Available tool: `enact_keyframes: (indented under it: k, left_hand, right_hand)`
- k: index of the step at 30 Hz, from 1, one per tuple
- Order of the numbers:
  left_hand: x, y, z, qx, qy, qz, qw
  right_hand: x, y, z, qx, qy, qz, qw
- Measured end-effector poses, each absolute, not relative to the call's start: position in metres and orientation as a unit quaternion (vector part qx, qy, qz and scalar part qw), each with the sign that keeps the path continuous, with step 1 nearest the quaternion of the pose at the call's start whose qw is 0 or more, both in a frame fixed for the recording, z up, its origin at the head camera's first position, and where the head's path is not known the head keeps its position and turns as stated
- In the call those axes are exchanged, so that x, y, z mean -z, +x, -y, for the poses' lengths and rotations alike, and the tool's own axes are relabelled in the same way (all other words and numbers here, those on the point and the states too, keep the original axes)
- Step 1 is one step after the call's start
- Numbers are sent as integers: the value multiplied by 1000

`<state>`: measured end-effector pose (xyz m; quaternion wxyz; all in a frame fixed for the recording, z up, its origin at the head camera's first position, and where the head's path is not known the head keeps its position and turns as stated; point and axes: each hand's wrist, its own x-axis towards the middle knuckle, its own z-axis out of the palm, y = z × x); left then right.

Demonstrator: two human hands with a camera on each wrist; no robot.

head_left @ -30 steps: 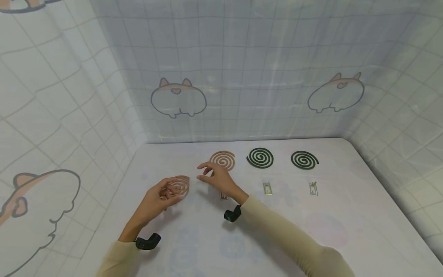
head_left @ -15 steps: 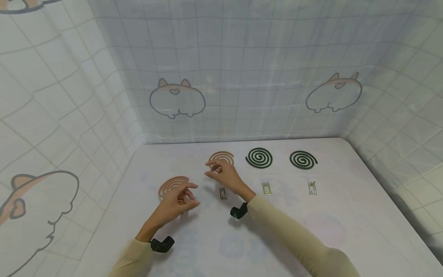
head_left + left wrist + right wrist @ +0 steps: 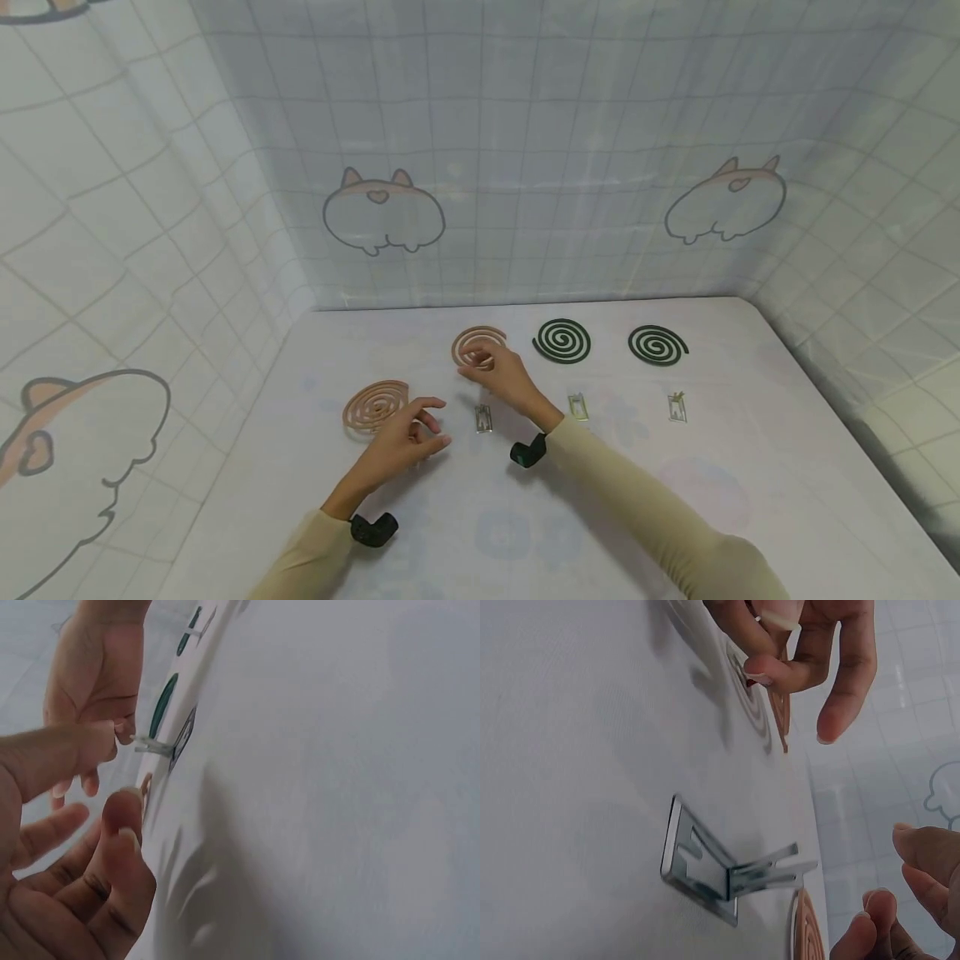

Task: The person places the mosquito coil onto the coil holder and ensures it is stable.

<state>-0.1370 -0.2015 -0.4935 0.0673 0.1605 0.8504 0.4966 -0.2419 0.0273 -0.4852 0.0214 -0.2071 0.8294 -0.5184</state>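
Observation:
My left hand (image 3: 401, 437) is loosely bent with thumb and fingers apart, just right of a brown mosquito coil (image 3: 367, 406) that appears raised slightly off the table. My right hand (image 3: 510, 383) hovers in front of a second brown coil (image 3: 460, 343) and partly covers it. Nothing is between its fingers (image 3: 930, 847) in the right wrist view. A small metal coil stand (image 3: 483, 419), its prongs bent upright (image 3: 769, 877), lies below that hand. The left wrist view has both hands, with the same stand (image 3: 182, 740) beyond my left fingertips.
Two dark green coils (image 3: 562, 342) lie along the back right of the white table (image 3: 645, 550). Two more metal stands (image 3: 577, 407) lie in front of them. A patterned cloth wall (image 3: 525, 267) rises behind the table.
My left hand has let go of the left brown coil and moved right, toward the front. The right hand has shifted right, uncovering the nearest metal stand.

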Motion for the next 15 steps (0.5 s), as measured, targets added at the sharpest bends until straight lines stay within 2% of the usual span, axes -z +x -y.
enact_keyframes:
  k: [10, 15]
  left_hand:
    - [498, -147, 187, -463, 165, -870, 39]
    - [500, -152, 180, -467, 161, -869, 44]
  right_hand:
    - [490, -251, -37, 526, -191, -829, 13]
    - [494, -256, -42, 525, -185, -830, 16]
